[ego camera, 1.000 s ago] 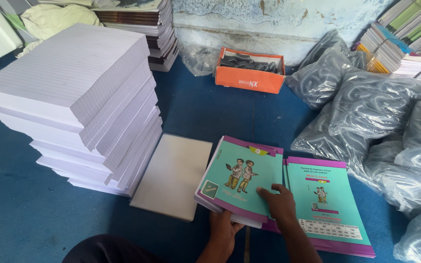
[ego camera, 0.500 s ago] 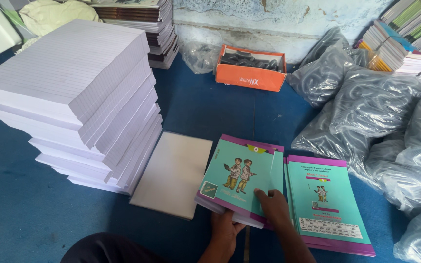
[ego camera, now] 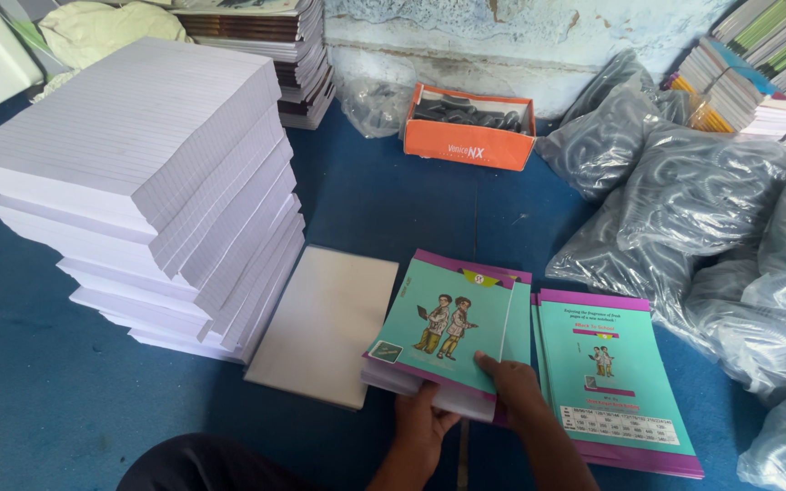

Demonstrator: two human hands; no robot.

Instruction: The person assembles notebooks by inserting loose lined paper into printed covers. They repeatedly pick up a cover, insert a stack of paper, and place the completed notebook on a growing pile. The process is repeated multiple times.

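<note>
fingers of left hand (ego camera: 425, 420) clamped under notebook stack (ego camera: 452, 332)'s near edge; right hand (ego camera: 511, 386) fingers closed on its top cover. stack's long axis ran away from person, tilted right.

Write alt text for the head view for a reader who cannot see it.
Two hands, the left hand under and the right hand on top, grip the near edge of a stack of teal covers on a blue floor. A second cover stack lies to the right, a tall pile of ruled paper to the left.
</note>
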